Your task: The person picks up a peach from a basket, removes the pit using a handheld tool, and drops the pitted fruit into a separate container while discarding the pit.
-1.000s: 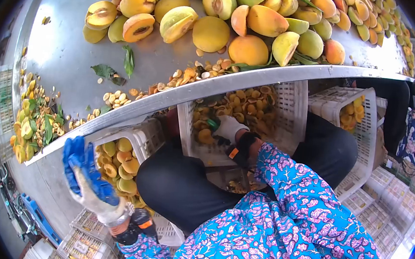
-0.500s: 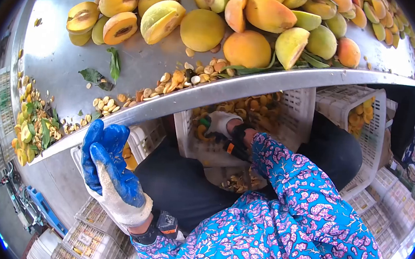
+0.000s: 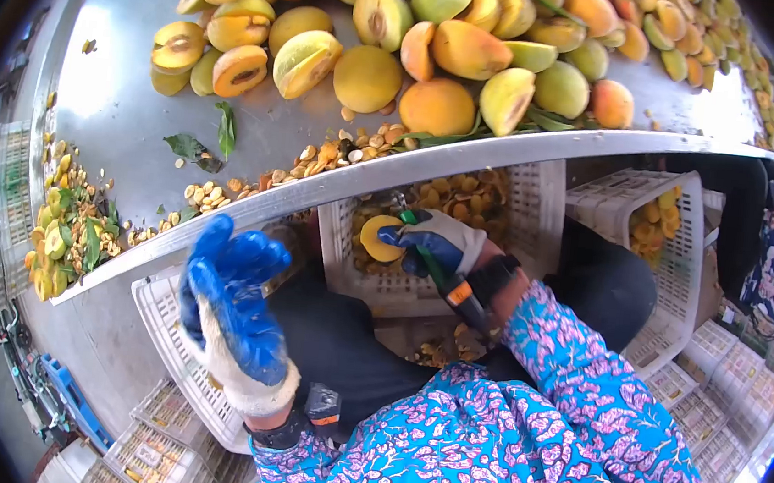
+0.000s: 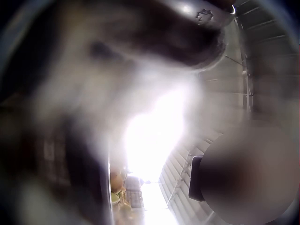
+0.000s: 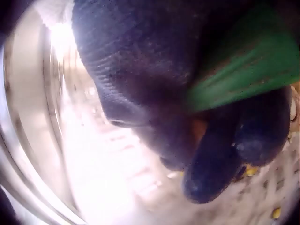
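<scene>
In the head view, my gloved right hand grips a green-handled tool with a metal tip. The same hand pinches a yellow apricot half at its fingertips, over a white crate of apricot halves between the knees. Blue-coated fingers curl below the green handle in the right wrist view. My left hand, in a blue-palmed white glove, is held up with nothing in it, fingers loosely bent, beside the table's front edge. The left wrist view is mostly blurred.
A metal table with a raised rim carries cut apricots, several stones and leaves. Another white crate stands under the left hand, and one with fruit at the right. Stacked crates are lower left.
My right hand has come up from inside the crate, and an apricot half now shows at its fingertips. The left hand has moved right, toward the body.
</scene>
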The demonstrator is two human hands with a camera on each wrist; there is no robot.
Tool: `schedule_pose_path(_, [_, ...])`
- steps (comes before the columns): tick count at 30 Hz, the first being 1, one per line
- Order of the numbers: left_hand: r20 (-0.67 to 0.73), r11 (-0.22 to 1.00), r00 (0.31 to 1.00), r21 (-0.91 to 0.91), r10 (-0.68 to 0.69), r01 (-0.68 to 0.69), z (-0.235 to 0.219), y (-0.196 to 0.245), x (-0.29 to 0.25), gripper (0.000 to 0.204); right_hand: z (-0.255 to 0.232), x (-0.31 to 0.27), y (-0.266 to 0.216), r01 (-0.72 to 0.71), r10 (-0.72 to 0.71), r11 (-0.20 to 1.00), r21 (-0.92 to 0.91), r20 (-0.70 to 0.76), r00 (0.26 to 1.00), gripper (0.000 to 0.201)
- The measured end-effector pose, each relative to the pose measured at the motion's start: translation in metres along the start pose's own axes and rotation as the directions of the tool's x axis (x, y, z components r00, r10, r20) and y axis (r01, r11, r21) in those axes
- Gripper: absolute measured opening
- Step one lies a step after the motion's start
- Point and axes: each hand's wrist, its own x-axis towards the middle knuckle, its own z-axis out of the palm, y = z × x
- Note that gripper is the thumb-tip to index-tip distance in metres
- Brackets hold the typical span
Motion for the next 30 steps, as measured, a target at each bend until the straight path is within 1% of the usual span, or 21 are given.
schedule_pose_path(1, [-0.015,0.987,1.0,-0.161,-0.024,0.021,0.003,-0.004,-0.004,0.041,0.013,-0.018,-0.014,0.036,-0.037,0.998,0.055,0.014,0.999,0.034])
schedule_pose_path(2, [0.026,0.958,0.998,-0.281,-0.052,0.057,0.007,-0.012,-0.009,0.044,0.024,-0.038,-0.024,0.07,-0.074,0.991,0.113,0.032,0.997,0.034])
schedule_pose_path(5, [0.12,0.936,0.965,-0.239,-0.234,0.257,0.026,-0.019,-0.035,0.057,0.066,-0.089,-0.039,0.11,-0.104,0.963,0.246,-0.039,0.994,0.034])
schedule_pose_path(6, [0.186,0.932,0.951,-0.222,-0.248,0.286,0.02,-0.035,-0.04,0.048,0.08,-0.099,-0.038,0.178,-0.166,0.948,0.263,-0.067,0.984,0.033])
schedule_pose_path(7, [0.257,0.77,0.864,-0.393,-0.433,0.503,0.022,-0.032,-0.045,0.048,0.09,-0.11,-0.042,0.19,-0.181,0.959,0.211,-0.06,0.982,0.032])
schedule_pose_path(8, [0.311,0.73,0.848,-0.434,-0.429,0.528,0.028,-0.03,-0.051,0.049,0.102,-0.106,-0.031,0.354,-0.336,0.92,0.167,-0.127,0.933,0.031])
schedule_pose_path(9, [0.361,0.688,0.832,-0.47,-0.422,0.553,0.03,-0.027,-0.055,0.05,0.114,-0.101,-0.022,0.504,-0.48,0.855,0.119,-0.184,0.858,0.031])
schedule_pose_path(10, [0.374,0.661,0.837,-0.514,-0.4,0.546,0.025,-0.027,-0.056,0.051,0.116,-0.103,-0.017,0.525,-0.535,0.845,-0.104,-0.198,0.822,0.031])
schedule_pose_path(12, [0.406,0.591,0.84,-0.597,-0.361,0.543,0.018,-0.029,-0.06,0.052,0.116,-0.118,-0.018,0.464,-0.506,0.855,-0.233,-0.176,0.844,0.032])
schedule_pose_path(13, [0.396,0.59,0.847,-0.609,-0.353,0.531,0.018,-0.028,-0.062,0.052,0.116,-0.128,-0.021,0.427,-0.489,0.853,-0.3,-0.173,0.855,0.032])
schedule_pose_path(15, [0.379,0.582,0.86,-0.633,-0.341,0.51,0.018,-0.021,-0.066,0.053,0.118,-0.145,-0.017,0.459,-0.597,0.731,-0.505,-0.147,0.789,0.029])
schedule_pose_path(16, [0.367,0.557,0.858,-0.653,-0.36,0.513,0.018,-0.021,-0.067,0.051,0.117,-0.152,-0.014,0.466,-0.669,0.62,-0.631,-0.115,0.734,0.029])
schedule_pose_path(17, [0.387,0.547,0.861,-0.665,-0.331,0.509,0.015,-0.021,-0.067,0.051,0.118,-0.159,-0.012,0.456,-0.734,0.492,-0.741,-0.072,0.675,0.028])
schedule_pose_path(18, [0.406,0.535,0.863,-0.676,-0.302,0.506,0.013,-0.021,-0.067,0.051,0.122,-0.165,-0.011,0.399,-0.753,0.363,-0.842,-0.013,0.658,0.028])
schedule_pose_path(19, [0.425,0.523,0.862,-0.686,-0.276,0.506,0.012,-0.02,-0.069,0.051,0.124,-0.166,-0.008,0.323,-0.716,0.295,-0.899,0.015,0.698,0.031])
schedule_pose_path(21, [0.385,0.616,0.872,-0.62,-0.302,0.486,0.012,-0.017,-0.074,0.049,0.129,-0.168,-0.007,0.295,-0.696,0.234,-0.926,0.052,0.716,0.033])
schedule_pose_path(23, [0.364,0.713,0.883,-0.531,-0.296,0.458,0.008,-0.019,-0.075,0.048,0.132,-0.165,-0.006,0.267,-0.708,0.197,-0.943,0.051,0.704,0.031])
schedule_pose_path(24, [0.342,0.735,0.893,-0.517,-0.292,0.438,0.011,-0.014,-0.078,0.048,0.133,-0.164,-0.004,0.254,-0.712,0.18,-0.95,0.052,0.7,0.031])
schedule_pose_path(27, [0.338,0.818,0.913,-0.441,-0.231,0.37,0.01,-0.013,-0.081,0.049,0.134,-0.162,-0.003,0.239,-0.696,0.172,-0.956,0.054,0.716,0.032])
schedule_pose_path(30, [0.339,0.912,0.923,-0.293,-0.182,0.287,0.009,-0.006,-0.083,0.052,0.134,-0.159,-0.001,0.238,-0.709,0.114,-0.965,0.089,0.7,0.034])
